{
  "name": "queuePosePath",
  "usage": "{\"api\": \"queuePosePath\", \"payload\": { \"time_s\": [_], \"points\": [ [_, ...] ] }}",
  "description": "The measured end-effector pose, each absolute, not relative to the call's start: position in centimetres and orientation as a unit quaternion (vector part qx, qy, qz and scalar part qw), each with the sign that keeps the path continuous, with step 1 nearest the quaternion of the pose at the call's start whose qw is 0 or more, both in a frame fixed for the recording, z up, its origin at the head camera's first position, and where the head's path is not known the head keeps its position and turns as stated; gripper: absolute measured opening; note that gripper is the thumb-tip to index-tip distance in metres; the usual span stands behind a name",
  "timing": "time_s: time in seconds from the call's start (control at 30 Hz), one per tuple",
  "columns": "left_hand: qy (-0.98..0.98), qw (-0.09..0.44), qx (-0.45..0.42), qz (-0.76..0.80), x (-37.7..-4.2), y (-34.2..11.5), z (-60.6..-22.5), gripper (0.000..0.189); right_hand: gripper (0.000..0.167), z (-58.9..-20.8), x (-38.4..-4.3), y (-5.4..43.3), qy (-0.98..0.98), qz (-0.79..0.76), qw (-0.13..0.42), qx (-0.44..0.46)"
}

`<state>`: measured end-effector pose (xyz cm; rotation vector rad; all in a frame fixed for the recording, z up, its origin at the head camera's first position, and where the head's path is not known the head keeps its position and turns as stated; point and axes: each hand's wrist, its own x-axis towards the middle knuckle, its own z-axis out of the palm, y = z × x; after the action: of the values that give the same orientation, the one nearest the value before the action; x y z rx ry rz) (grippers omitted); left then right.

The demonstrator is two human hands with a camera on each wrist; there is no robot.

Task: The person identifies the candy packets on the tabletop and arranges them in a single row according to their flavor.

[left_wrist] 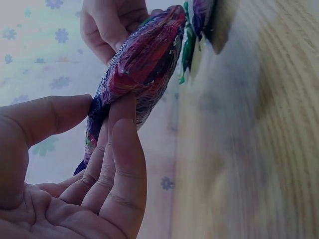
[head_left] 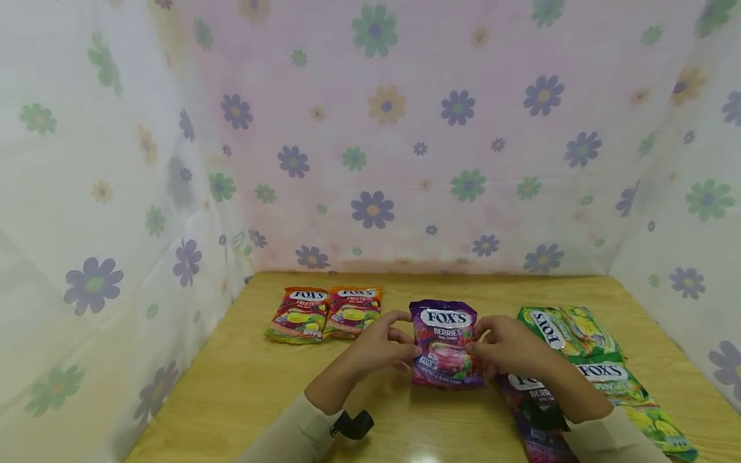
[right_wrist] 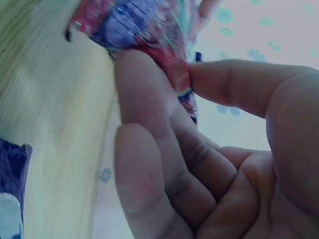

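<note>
A purple bag of berries candy (head_left: 444, 347) is held upright between both hands, its printed front toward the head camera. My left hand (head_left: 379, 346) pinches its left edge, thumb in front and fingers behind; the left wrist view shows the bag (left_wrist: 142, 62) edge-on in that pinch. On the opposite edge, my right hand (head_left: 509, 347) pinches the bag with thumb and fingers. In the right wrist view, part of the bag (right_wrist: 144, 30) shows beyond the fingertips. Under the right forearm lies another purple berries bag (head_left: 538, 418), partly covered by the arm.
Two orange-red fruits candy bags (head_left: 298, 316) (head_left: 354, 312) lie side by side at the back left of the wooden table (head_left: 231, 386). Green candy bags (head_left: 570, 331) (head_left: 637, 399) lie on the right. Flowered cloth (head_left: 405, 167) hangs behind and at both sides.
</note>
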<state>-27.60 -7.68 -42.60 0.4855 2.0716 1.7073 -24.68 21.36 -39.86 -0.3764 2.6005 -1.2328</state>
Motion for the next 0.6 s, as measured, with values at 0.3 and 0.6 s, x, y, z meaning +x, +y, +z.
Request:
{"api": "queuePosePath", "payload": {
  "time_s": [0.3, 0.6],
  "points": [
    [0.764, 0.166, 0.178, 0.598, -28.2, -8.5, -41.3, 0.065, 0.034, -38.9, -25.4, 20.4, 0.899, -0.41, 0.075, -0.136],
    [0.792, 0.109, 0.186, 0.571, -28.9, -9.4, -39.8, 0.065, 0.028, -37.0, -26.6, 19.4, 0.895, -0.417, 0.056, -0.149]
  ]
}}
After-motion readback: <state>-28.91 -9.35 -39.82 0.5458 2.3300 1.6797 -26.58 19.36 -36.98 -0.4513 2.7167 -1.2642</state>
